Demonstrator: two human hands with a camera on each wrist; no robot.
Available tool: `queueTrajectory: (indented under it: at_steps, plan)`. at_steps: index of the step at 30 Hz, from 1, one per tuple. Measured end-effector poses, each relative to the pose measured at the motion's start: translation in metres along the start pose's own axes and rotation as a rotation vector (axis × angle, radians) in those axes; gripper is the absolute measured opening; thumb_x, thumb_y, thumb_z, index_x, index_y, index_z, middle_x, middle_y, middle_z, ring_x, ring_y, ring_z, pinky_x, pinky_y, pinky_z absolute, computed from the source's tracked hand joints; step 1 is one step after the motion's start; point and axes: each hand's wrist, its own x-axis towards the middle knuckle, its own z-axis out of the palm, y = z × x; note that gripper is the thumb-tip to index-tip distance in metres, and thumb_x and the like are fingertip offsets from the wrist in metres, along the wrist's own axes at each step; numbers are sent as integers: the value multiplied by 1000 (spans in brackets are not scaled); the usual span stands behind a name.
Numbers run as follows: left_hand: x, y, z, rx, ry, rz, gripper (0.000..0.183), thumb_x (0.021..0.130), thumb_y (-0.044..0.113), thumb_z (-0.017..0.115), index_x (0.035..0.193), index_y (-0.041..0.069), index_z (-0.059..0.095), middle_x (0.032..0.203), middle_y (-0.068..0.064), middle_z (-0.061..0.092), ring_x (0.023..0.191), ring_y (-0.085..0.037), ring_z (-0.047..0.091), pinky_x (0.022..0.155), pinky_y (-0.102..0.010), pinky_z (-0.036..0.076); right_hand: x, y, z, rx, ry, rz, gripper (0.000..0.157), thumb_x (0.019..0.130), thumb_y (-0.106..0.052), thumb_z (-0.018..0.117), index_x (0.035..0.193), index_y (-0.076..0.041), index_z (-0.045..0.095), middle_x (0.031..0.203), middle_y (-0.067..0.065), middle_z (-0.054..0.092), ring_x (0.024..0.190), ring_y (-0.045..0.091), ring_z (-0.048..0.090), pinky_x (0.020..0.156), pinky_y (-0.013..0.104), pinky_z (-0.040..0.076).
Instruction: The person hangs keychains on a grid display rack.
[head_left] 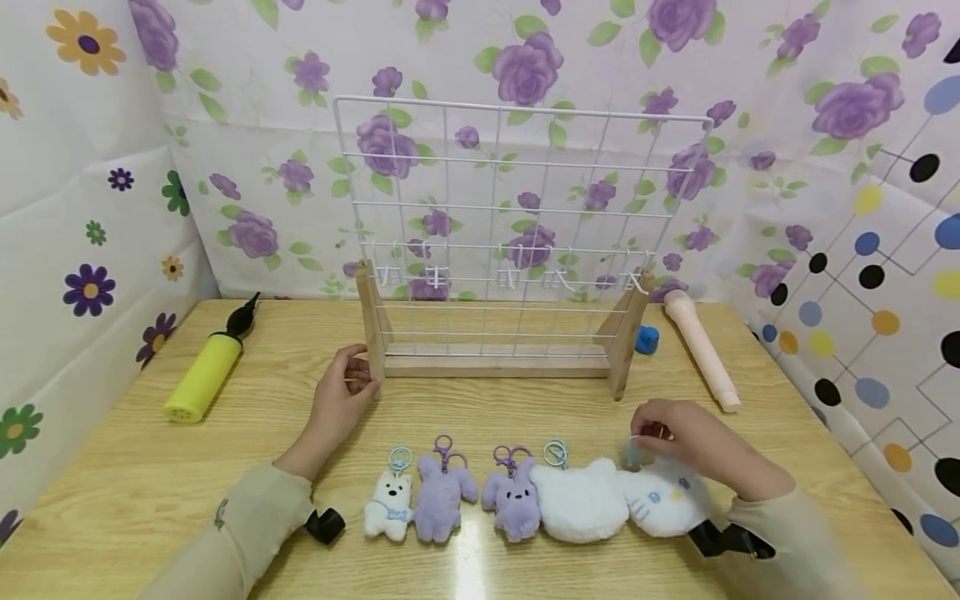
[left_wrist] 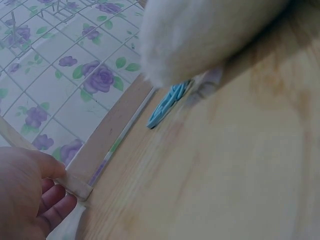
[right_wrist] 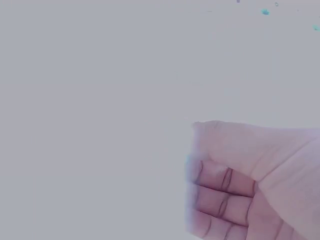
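Observation:
My left hand (head_left: 341, 396) grips the left wooden leg (head_left: 371, 321) of a white wire grid rack (head_left: 517, 208); in the left wrist view the thumb lies on the wood and the other fingers curl below. At the right end of a row of plush keychains, my right hand (head_left: 686, 437) pinches the light-blue ring of a white cat-face plush keychain (head_left: 663, 504), which tilts below the fingers. Beside it lies a plain white plush keychain (head_left: 581, 504). Further left are two purple plush keychains (head_left: 438, 504) and a white bear keychain (head_left: 390, 507) with a blue bow.
Several white hooks (head_left: 510, 277) hang along the grid. A yellow hand pump (head_left: 204, 379) with a black nozzle lies at the left. Right of the rack are a small blue toy (head_left: 647, 339) and a pale pink stick (head_left: 702, 354). Flowered cloth (head_left: 450, 67) hangs behind the table.

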Motion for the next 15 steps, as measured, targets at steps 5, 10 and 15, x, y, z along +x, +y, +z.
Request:
queueTrajectory:
  at_steps: [5, 10, 15]
  plan:
    - [-1, -1, -1, 11, -7, -6, 55, 87, -4, 65, 136, -1, 40, 111, -21, 56, 98, -29, 57, 74, -10, 46, -7, -2, -15, -31, 19, 40, 13, 88, -15, 69, 81, -23, 62, 75, -15, 57, 67, -6, 49, 59, 19, 46]
    - [-1, -2, -1, 7, -7, 0, 56, 86, -4, 65, 136, -1, 40, 111, -21, 57, 97, -29, 57, 73, -9, 45, -17, -6, -29, -111, 50, 66, 14, 87, -18, 70, 79, -26, 62, 74, -19, 57, 67, -7, 49, 58, 20, 46]
    - [-1, -1, 0, 1, -6, 2, 55, 86, -4, 65, 136, -1, 40, 110, -22, 57, 96, -28, 56, 72, -9, 45, -24, -8, -41, -194, 103, 78, 16, 84, -17, 73, 78, -27, 62, 71, -20, 55, 64, -8, 47, 57, 19, 45]
